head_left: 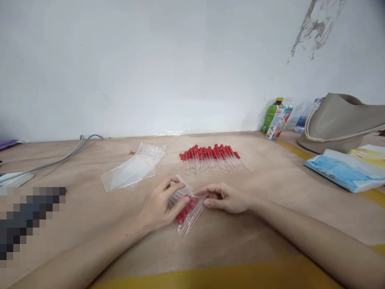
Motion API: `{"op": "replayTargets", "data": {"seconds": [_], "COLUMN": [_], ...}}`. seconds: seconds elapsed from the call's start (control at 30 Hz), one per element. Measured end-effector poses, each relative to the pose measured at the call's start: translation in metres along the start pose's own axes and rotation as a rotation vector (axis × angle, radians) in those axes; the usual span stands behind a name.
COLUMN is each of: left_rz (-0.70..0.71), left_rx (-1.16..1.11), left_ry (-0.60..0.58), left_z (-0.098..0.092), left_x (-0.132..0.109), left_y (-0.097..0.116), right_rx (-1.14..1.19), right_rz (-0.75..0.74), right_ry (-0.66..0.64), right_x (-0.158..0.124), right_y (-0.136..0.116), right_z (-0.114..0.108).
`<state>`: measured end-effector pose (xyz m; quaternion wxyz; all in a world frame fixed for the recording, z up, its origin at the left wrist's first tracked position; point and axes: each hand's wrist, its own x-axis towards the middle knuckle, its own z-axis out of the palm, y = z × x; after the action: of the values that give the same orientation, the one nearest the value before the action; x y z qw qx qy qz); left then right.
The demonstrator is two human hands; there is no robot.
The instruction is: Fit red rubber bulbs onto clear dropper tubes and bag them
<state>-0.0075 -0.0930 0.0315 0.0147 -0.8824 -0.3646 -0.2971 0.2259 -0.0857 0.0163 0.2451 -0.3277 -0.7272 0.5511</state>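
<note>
Between my hands, low over the table, is a clear zip bag (194, 216) with several red-bulbed droppers (184, 213) inside, its red-striped zip end toward me. My left hand (158, 204) grips the bag from the left, thumb across its front and fingers curled at its back. My right hand (230, 198) pinches the bag's right edge near the zip with thumb and forefinger. Beyond the hands lies a row of loose droppers (207, 154), red bulbs toward the wall and clear thin stems toward me. Flat clear zip bags (132, 170) overlap on the left.
Two bottles (275, 118) lean near the wall at the right. In front of them are a grey-brown hat-like item (333, 120) with a cord and a blue-white packet (345, 170). A grey cable (66, 155) crosses the left side. Yellow tape (210, 277) runs along the near edge.
</note>
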Motion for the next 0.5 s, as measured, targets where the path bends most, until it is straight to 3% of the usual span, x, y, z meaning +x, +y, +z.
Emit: {"op": "replayTargets", "data": {"seconds": [0.1,0.2,0.33,0.5], "left_rz": [0.022,0.02,0.018,-0.041], "left_rx": [0.067,0.148,0.193,0.217], "left_ry": [-0.212,-0.29,-0.296,-0.267], "left_z": [-0.005,-0.005,0.0,0.008], "left_x": [-0.006,-0.009,-0.003,0.017], "left_y": [0.024,0.028,0.003,-0.047], "right_rx": [0.0,-0.026,-0.085,-0.091], "right_rz": [0.0,0.034,0.032,0.011], "right_ry": [0.102,0.275,0.389,0.369], "right_x": [0.001,0.003,0.005,0.007], "right_y": [0.006,0.016,0.026,0.027], "right_z": [-0.003,-0.014,-0.029,-0.033]}}
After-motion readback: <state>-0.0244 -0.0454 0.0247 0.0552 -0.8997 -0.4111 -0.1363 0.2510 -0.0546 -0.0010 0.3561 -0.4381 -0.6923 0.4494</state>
